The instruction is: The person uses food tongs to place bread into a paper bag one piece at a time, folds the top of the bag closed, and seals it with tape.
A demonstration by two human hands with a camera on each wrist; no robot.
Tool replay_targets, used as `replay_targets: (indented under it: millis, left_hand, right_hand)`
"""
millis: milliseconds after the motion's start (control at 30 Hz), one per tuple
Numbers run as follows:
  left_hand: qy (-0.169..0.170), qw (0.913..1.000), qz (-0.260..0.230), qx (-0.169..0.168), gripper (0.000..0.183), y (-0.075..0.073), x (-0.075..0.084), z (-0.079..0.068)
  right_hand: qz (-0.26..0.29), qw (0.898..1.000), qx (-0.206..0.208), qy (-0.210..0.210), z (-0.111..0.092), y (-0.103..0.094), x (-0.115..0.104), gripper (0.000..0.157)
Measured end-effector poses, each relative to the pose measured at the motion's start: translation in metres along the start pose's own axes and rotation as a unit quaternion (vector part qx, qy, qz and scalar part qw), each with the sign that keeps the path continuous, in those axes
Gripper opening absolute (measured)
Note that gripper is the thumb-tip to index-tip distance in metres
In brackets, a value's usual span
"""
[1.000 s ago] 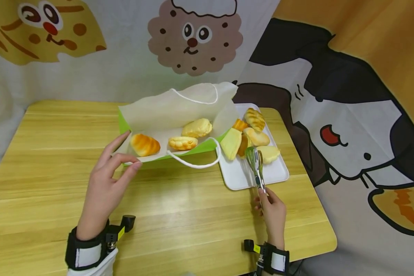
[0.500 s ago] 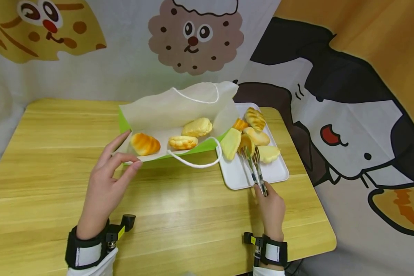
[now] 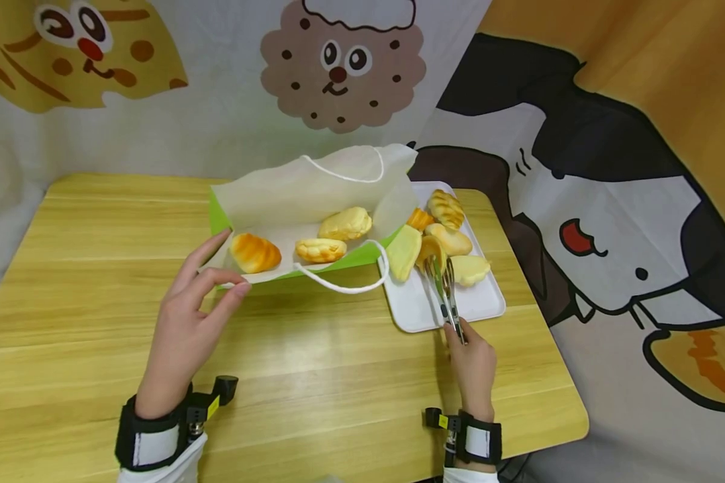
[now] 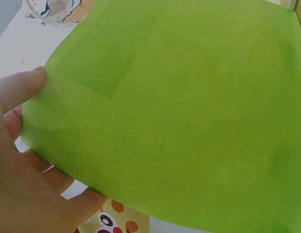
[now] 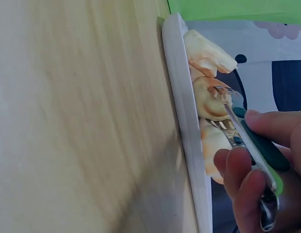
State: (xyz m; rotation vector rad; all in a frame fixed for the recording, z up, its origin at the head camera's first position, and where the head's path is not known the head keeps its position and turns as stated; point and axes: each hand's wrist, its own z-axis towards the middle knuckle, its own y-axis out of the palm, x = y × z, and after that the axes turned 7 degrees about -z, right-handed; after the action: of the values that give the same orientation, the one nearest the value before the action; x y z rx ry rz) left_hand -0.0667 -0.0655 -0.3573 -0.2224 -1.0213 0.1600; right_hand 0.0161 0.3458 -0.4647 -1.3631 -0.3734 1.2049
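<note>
The bag (image 3: 278, 198), green outside and pale within, is spread wide at the mouth. At its left end the left hand (image 3: 190, 322) grips the rim, thumb toward the front corner and fingers over the edge. Inside the bag, a glossy orange-brown roll (image 3: 256, 253) lies near that left end; a split bun (image 3: 320, 250) and a pale yellow bun (image 3: 344, 223) lie further right (a strip of lining separates them from the roll).

The tray (image 3: 419, 318) sits right up by the bag's right end, so there is little room between the two; the front handle (image 3: 338, 290) loops outward, its right end overlapping the tray's edge. To the right of the bag, the right hand (image 3: 472, 362) holds metal tongs (image 3: 453, 315) in its fingers. Their tips stand apart at a hollow brown bread (image 3: 431, 247) on the tray (whether they clamp it, I cannot tell). Close about it are a pale wedge-shaped bread (image 3: 404, 253) on the bag's side and a pale yellow bread (image 3: 470, 270) on the far side. In front of the bag, the table (image 3: 314, 376) stretches broadly toward the person, with room around both wrists.
</note>
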Motion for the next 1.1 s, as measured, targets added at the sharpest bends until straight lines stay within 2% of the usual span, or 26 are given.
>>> replay_targets:
  millis: [233, 467, 767, 1100]
  left_hand:
    - [0.006, 0.9999, 0.009, 0.001, 0.01, 0.0, 0.0, -0.001]
    - [-0.001, 1.0, 0.005, -0.003, 0.008, 0.0, 0.0, -0.002]
    - [0.005, 1.0, 0.005, -0.002, 0.008, -0.001, 0.0, -0.002]
    - [0.016, 0.9998, 0.008, 0.003, 0.011, 0.0, -0.001, -0.003]
  right_hand:
    - [0.013, 1.0, 0.021, 0.004, -0.006, -0.002, 0.003, 0.034]
    - [0.037, 0.998, 0.018, 0.039, -0.014, -0.008, 0.007, 0.036]
    - [0.042, 0.997, 0.055, 0.027, -0.02, -0.012, 0.016, 0.037]
    - [0.038, 0.996, 0.077, 0.018, -0.022, -0.015, 0.014, 0.038]
